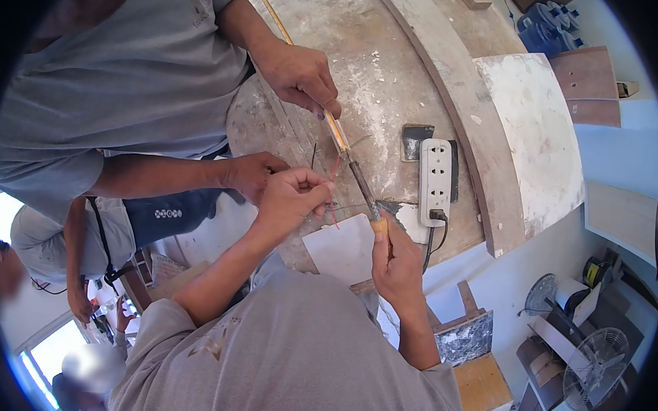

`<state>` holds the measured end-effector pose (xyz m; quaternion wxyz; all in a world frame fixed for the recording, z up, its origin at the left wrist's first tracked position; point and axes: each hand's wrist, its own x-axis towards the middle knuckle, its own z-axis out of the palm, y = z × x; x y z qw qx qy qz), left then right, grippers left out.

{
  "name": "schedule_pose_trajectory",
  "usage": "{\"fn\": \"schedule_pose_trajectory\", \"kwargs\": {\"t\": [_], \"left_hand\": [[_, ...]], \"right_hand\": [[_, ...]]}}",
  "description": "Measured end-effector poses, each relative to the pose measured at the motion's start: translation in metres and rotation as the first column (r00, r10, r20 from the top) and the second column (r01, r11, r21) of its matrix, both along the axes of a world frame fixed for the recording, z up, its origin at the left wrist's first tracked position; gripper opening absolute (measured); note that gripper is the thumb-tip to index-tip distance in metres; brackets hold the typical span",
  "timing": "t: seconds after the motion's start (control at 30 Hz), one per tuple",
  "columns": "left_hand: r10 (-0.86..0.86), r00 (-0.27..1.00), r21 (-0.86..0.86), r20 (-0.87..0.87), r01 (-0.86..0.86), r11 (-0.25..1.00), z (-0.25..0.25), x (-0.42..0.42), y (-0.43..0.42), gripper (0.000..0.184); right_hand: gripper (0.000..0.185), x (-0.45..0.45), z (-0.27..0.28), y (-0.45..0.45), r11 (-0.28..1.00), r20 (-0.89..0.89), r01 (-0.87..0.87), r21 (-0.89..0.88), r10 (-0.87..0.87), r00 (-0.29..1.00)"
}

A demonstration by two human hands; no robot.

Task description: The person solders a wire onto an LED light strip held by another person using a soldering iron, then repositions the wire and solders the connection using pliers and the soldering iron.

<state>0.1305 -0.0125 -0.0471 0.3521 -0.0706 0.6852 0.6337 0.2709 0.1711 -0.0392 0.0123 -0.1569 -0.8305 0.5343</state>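
Note:
My right hand (398,261) is wrapped round the light-coloured handle of a soldering iron (361,182). The iron's dark shaft slants up and left, its tip at the end of a narrow strip (336,132) with a yellowish middle. My left hand (294,197) pinches a thin red wire (334,198) that runs up toward the same strip end. A co-worker's hand (303,73) grips the strip from above. That person's other hand (255,174) is close beside my left hand, its fingers partly hidden. Below the iron lies a white sheet (338,244).
A white power strip (435,177) with a black plug lies right of the iron on the worn table (378,83). A long curved board (458,101) runs along the table's far side. A fan (597,368) stands lower right. Other people are at the left.

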Motion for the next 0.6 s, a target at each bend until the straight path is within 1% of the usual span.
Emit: {"fn": "schedule_pose_trajectory", "kwargs": {"t": [0.07,0.17,0.27,0.3,0.33,0.37,0.47,0.57,0.6], "left_hand": [[-0.004,1.000,0.010,0.009,0.004,1.000,0.000,-0.001,0.001,0.014],[-0.056,0.998,-0.011,-0.005,0.056,0.998,0.001,0.000,0.001,0.016],[-0.180,0.984,-0.160,-0.009,0.176,0.971,0.000,0.006,0.002,0.017],[-0.311,0.942,-0.264,-0.129,0.270,0.926,-0.001,0.008,0.002,0.017],[-0.444,0.867,-0.375,-0.226,0.343,0.861,-0.004,0.012,0.002,0.017],[-0.571,0.767,-0.488,-0.294,0.393,0.779,-0.007,0.018,0.000,0.017],[-0.639,0.721,-0.491,-0.267,0.469,0.734,-0.020,0.028,-0.001,0.015],[-0.595,0.749,-0.489,-0.292,0.417,0.766,-0.022,0.030,-0.007,0.014],[-0.567,0.695,-0.531,-0.443,0.305,0.790,-0.026,0.030,-0.010,0.013]], "right_hand": [[0.034,0.000,0.001,0.001,1.000,0.005,0.005,0.005,-0.005,1.000],[0.034,0.002,-0.002,0.003,1.000,-0.004,0.021,0.017,-0.021,1.000],[0.034,0.005,-0.004,0.006,0.998,0.021,0.054,-0.009,-0.054,0.998],[0.034,0.005,-0.005,0.008,0.998,-0.001,0.065,0.008,-0.065,0.998],[0.034,0.005,-0.006,0.010,0.997,-0.018,0.076,0.022,-0.076,0.997],[0.035,0.006,-0.007,0.011,0.996,-0.029,0.083,0.033,-0.082,0.996],[0.035,0.010,-0.011,0.014,0.993,-0.062,0.116,0.011,-0.115,0.991],[0.035,0.013,-0.007,0.013,0.990,0.025,0.138,-0.003,-0.138,0.990],[0.035,0.014,-0.007,0.013,0.990,0.050,0.142,-0.002,-0.142,0.989]]}}
